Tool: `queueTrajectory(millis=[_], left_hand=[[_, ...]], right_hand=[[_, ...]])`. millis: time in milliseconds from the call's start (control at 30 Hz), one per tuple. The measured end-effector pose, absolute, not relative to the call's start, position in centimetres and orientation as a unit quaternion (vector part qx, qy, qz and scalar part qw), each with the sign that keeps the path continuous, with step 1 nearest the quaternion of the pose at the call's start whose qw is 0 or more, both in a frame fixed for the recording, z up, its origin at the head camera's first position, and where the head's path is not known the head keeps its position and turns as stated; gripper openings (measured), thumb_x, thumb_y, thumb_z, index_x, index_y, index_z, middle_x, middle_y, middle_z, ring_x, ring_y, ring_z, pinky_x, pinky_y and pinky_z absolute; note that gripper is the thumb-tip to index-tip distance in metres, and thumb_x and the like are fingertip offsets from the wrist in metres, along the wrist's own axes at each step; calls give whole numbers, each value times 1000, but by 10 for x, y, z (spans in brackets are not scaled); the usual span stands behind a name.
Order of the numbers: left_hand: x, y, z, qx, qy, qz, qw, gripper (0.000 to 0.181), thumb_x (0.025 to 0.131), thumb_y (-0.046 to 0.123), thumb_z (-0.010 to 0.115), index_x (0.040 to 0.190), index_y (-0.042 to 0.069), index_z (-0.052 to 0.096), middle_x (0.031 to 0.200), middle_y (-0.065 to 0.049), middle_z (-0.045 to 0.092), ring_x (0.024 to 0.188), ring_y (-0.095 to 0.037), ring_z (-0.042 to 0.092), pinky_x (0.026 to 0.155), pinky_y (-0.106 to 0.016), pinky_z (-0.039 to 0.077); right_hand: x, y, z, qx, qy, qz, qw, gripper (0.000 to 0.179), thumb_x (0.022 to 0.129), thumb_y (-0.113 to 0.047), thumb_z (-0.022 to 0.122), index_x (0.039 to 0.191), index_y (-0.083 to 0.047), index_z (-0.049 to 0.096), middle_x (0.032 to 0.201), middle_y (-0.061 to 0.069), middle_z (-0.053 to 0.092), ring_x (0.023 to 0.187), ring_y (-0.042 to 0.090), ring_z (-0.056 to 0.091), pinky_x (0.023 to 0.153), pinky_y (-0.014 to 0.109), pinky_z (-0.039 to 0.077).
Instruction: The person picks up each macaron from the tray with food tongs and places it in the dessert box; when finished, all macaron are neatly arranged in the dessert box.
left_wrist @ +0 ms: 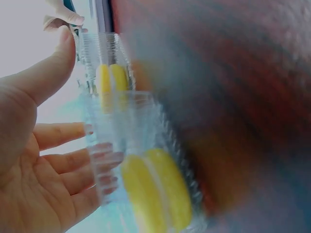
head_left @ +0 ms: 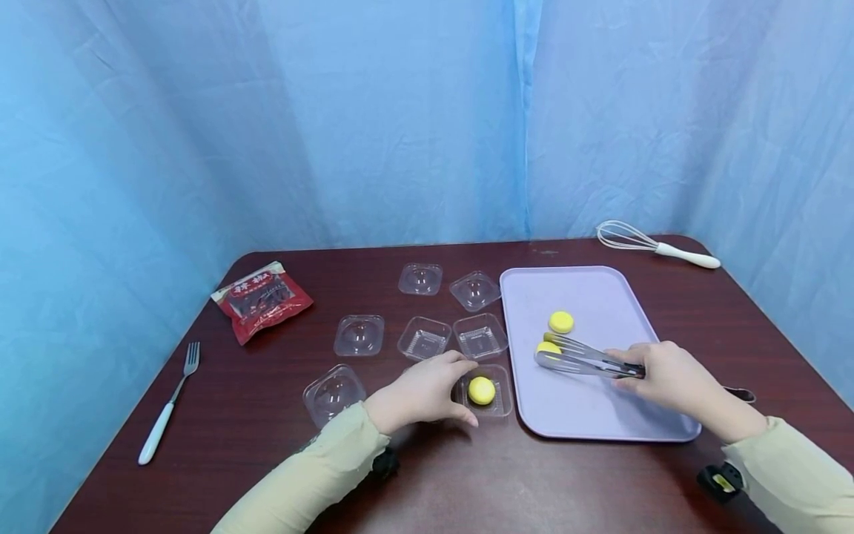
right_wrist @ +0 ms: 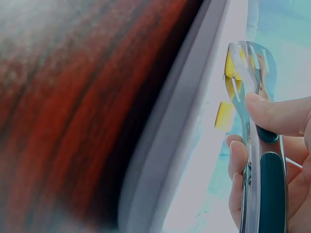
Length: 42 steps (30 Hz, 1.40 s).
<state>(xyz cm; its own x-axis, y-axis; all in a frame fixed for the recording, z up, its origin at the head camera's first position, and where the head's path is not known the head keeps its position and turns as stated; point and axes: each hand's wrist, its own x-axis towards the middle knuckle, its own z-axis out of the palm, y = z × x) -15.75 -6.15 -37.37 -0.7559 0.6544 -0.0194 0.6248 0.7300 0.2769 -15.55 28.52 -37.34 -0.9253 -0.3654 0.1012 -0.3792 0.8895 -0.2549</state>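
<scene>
Currently holding tongs [head_left: 577, 365] in right grip [head_left: 667, 377] at round yellow cookie [head_left: 550, 347], with room toward far edge of tray [head_left: 600, 297]; spreading left grip [head_left: 429, 389] by clear box [head_left: 504, 393] left of it.

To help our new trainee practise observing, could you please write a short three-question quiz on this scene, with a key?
1. Which hand holds the tongs?
2. True or false: the whisk lies off the tray.
3. What lies in the clear box beside the left hand? (a) a fork (b) a yellow round piece (c) a red packet

Key: 1. the right hand; 2. true; 3. b.
</scene>
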Motion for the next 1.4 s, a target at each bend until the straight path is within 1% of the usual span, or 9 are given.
queueTrajectory(millis=[167,300,433,533,667,767,933,1100,1400], left_hand=[[-160,-67,-366,349,929,112,40,71,76,50,73,131,8,55,123,-6,59,109,-19,59,95,-33,47],[-164,-75,-360,353,929,107,17,66,81,50,68,130,7,56,121,-7,60,108,-19,60,94,-35,48],[-173,-87,-356,356,927,118,-7,61,83,46,69,127,4,57,118,-9,61,105,-20,61,92,-36,49],[-182,-96,-354,346,929,134,-8,58,83,41,70,126,3,57,119,-10,60,105,-21,61,90,-36,49],[-194,-106,-353,316,935,157,13,58,83,36,72,129,4,56,123,-11,57,109,-23,59,94,-37,48],[-202,-112,-354,302,939,165,23,62,80,33,75,131,4,54,124,-12,56,111,-24,57,96,-38,47],[-215,-119,-355,310,937,159,30,70,75,29,80,133,4,52,129,-14,53,116,-26,53,99,-39,44],[-226,-123,-356,316,937,140,48,74,73,28,82,136,5,50,134,-15,49,120,-28,50,101,-40,43],[-238,-125,-357,324,935,97,110,75,74,24,82,140,11,47,148,-15,38,137,-30,35,109,-41,35]], right_hand=[[-155,285,-373,189,-972,138,27,41,70,-16,81,108,-4,71,81,5,71,59,7,41,50,23,31],[-154,285,-372,184,-972,142,26,41,70,-15,80,109,-3,71,88,12,72,60,9,44,49,23,32],[-153,285,-370,179,-973,146,23,41,71,-15,79,110,-3,71,90,16,72,58,9,42,47,22,29],[-153,284,-369,177,-973,150,19,42,72,-15,79,111,-3,70,90,17,72,57,10,40,45,23,27],[-152,284,-370,174,-973,150,16,42,72,-15,79,112,-3,70,89,17,72,57,10,40,45,23,26],[-152,285,-370,176,-973,150,15,42,72,-15,79,112,-3,70,87,16,72,56,10,40,45,23,25],[-153,285,-370,177,-973,150,16,42,72,-15,79,111,-3,70,86,15,72,55,9,37,44,23,25],[-153,285,-370,175,-973,150,14,43,72,-15,79,112,-2,70,85,15,72,54,9,35,44,23,24],[-153,285,-371,172,-974,148,8,43,73,-16,79,112,-2,69,86,16,72,56,10,38,45,24,24]])
